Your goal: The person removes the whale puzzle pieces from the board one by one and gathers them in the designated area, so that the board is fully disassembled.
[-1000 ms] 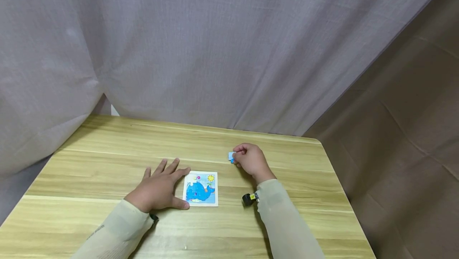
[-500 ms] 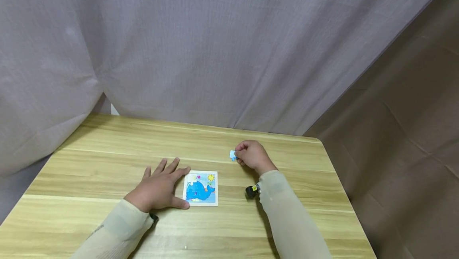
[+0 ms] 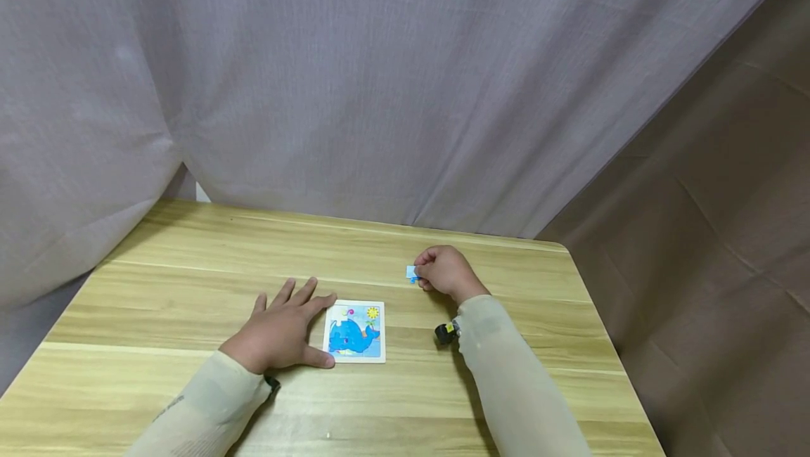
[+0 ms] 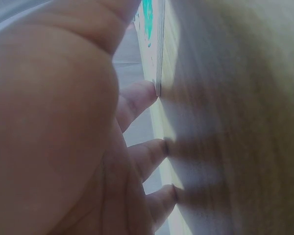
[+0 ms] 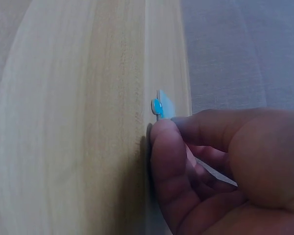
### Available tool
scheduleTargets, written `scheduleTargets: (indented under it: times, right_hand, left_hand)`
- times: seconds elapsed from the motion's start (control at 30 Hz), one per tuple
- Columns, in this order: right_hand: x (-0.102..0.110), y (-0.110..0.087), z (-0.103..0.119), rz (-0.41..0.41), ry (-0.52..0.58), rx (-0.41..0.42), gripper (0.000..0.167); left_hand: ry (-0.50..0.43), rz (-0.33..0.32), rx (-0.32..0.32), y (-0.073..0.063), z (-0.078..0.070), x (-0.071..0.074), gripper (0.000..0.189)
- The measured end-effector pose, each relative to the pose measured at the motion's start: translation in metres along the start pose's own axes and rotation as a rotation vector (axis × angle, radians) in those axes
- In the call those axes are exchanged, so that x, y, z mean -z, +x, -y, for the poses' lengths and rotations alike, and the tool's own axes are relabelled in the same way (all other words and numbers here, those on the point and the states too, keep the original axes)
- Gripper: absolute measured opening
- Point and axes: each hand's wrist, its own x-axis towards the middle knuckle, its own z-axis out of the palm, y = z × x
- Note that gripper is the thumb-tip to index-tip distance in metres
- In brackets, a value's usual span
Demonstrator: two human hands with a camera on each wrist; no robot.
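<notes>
A square whale jigsaw puzzle point(image 3: 354, 337) in a white frame lies on the wooden table. My left hand point(image 3: 278, 334) is spread flat beside it, with thumb and index fingertip at the frame's left corners. In the left wrist view the puzzle frame point(image 4: 159, 54) shows edge-on, an index fingertip against its corner. Up and to the right of the puzzle, my right hand point(image 3: 448, 275) pinches a small light-blue puzzle piece point(image 3: 411, 273) between thumb and fingers, close over the table. The piece point(image 5: 165, 104) pokes out past the fingertips in the right wrist view, its rounded blue tab showing.
The wooden table point(image 3: 190, 281) runs back to a grey curtain point(image 3: 329, 91). On the right hangs a brown curtain point(image 3: 709, 246), beyond the table's right edge. A small black wrist camera point(image 3: 446, 334) sits under the right sleeve.
My right hand has shifted slightly away from me and to the right with the puzzle piece, which has turned a little. The left hand and the framed puzzle stay practically still.
</notes>
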Motion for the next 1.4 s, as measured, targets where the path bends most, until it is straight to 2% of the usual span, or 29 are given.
scheduleTargets:
  times: [0.3, 0.47, 0.63, 0.8, 1.03, 1.23, 1.4]
  right_hand:
    - [0.001, -0.001, 0.0, 0.011, 0.018, 0.005, 0.006]
    - [0.004, -0.006, 0.009, 0.021, -0.05, 0.029, 0.008]
    - [0.004, -0.017, 0.025, 0.005, -0.179, 0.117, 0.014]
    - [-0.004, -0.032, 0.046, 0.017, -0.293, 0.23, 0.018]
    - [-0.026, -0.05, 0.063, 0.13, -0.312, 0.357, 0.017]
    - [-0.045, -0.055, 0.064, 0.274, -0.387, 0.46, 0.017]
    - [-0.057, -0.059, 0.064, 0.33, -0.416, 0.506, 0.019]
  left_hand:
    - [0.002, 0.0, -0.002, 0.001, 0.0, -0.001, 0.119]
    - [0.003, -0.002, -0.002, 0.001, 0.0, 0.0, 0.118]
    - [0.006, -0.001, -0.006, 0.001, 0.0, 0.001, 0.117]
    - [0.008, -0.001, -0.007, 0.001, 0.0, 0.001, 0.118]
    - [0.01, -0.003, -0.001, 0.002, 0.001, 0.0, 0.118]
    - [0.02, -0.006, -0.005, 0.001, 0.002, 0.0, 0.118]
    - [0.017, -0.006, -0.007, 0.001, 0.002, 0.0, 0.118]
